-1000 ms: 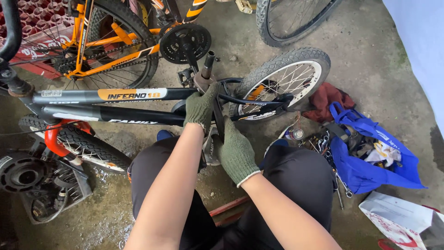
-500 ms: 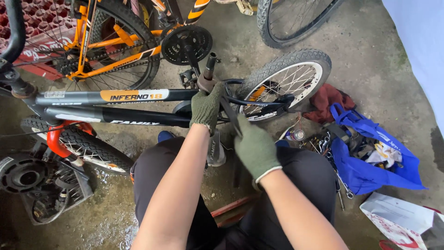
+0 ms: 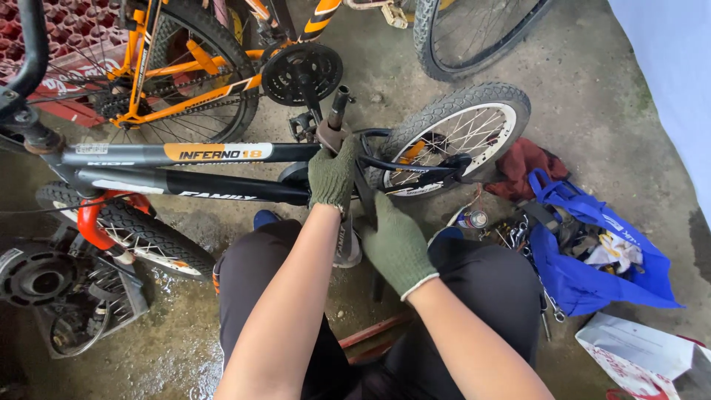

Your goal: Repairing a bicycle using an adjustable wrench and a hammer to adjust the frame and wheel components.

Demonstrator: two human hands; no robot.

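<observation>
A small black bicycle frame (image 3: 185,185) lies on its side in front of me, its rear wheel (image 3: 459,133) to the right and a red-forked front wheel (image 3: 126,230) at lower left. My left hand (image 3: 331,176), in a green knit glove, grips the frame at the seat tube, just below the bare seat post (image 3: 338,107). My right hand (image 3: 395,244), gloved the same, is closed around a dark bar-like part low on the frame, beside my knee. What that part is stays hidden by the glove.
An orange bicycle (image 3: 178,67) stands behind, its chainring (image 3: 302,72) close to the seat post. A blue bag (image 3: 592,252) with tools and a red rag (image 3: 526,167) lie right. A black fan-like part (image 3: 44,281) sits lower left. The concrete floor is wet.
My right hand has slid a little down and right along the frame. My left hand has stayed on the seat tube. The view has shifted slightly.
</observation>
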